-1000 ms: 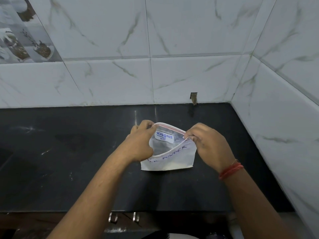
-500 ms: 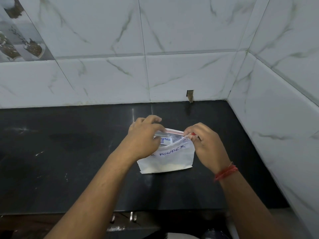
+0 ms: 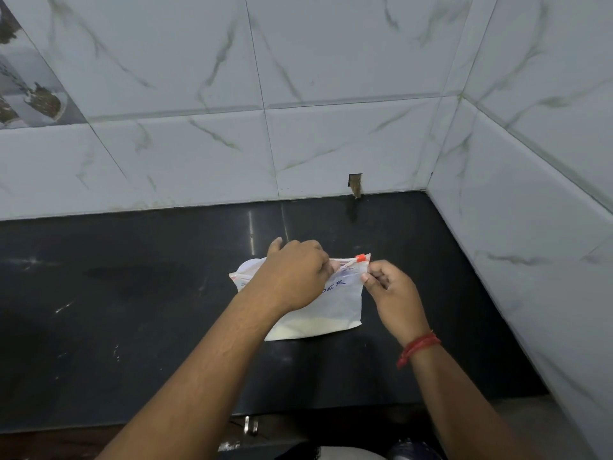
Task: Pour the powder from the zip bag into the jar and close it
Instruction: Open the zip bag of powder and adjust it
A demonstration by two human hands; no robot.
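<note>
Zip bag [image 3: 335,310] stands on my black countertop [image 3: 132,327] in the marble-tiled corner (powder settled low); left hand [image 3: 292,277] pinches its top, right hand [image 3: 391,290] grips the edge, mouth now pressed flatter than before.

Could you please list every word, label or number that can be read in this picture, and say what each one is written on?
"DER": blue handwritten letters on the front of the zip bag, the end of a longer word; the left hand hides the rest.
A fainter printed mark near the bag's top edge, between the left hand and the right hand, is too blurred to read.
The counter and the wall tiles bear no legible text.
</note>
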